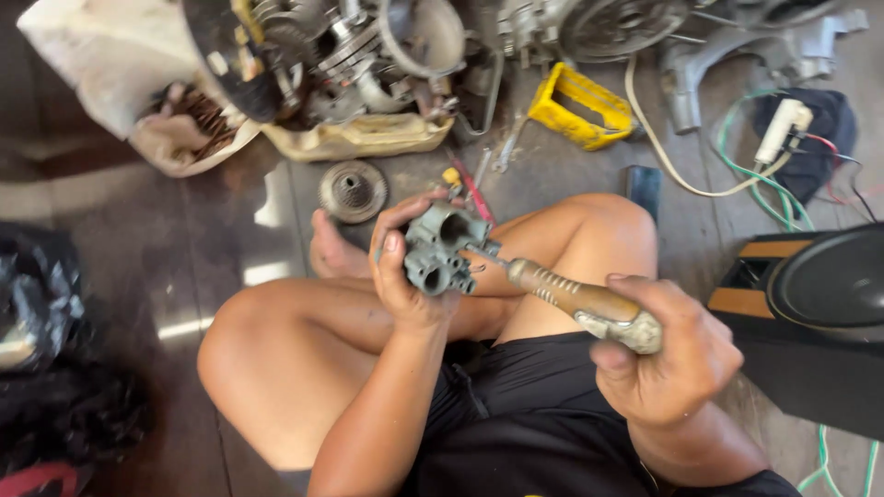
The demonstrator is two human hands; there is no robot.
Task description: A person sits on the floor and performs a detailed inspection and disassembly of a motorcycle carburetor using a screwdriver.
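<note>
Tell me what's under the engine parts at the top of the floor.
A cream tray sticks out beneath the engine parts, its front edge showing. The rest of the tray, and whatever lies in it, is covered.

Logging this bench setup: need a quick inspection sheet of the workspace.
Surface: dark glossy floor, person sitting cross-legged on it.
Job's things: grey metal carburetor; screwdriver, tip at the carburetor.
Clutter: engine parts, round gear, yellow bracket, black bags.
Grippers: left hand grips the carburetor; right hand grips the screwdriver handle.
Cables: green and white wires with a white plug.
Surroundings: speaker at right.
</note>
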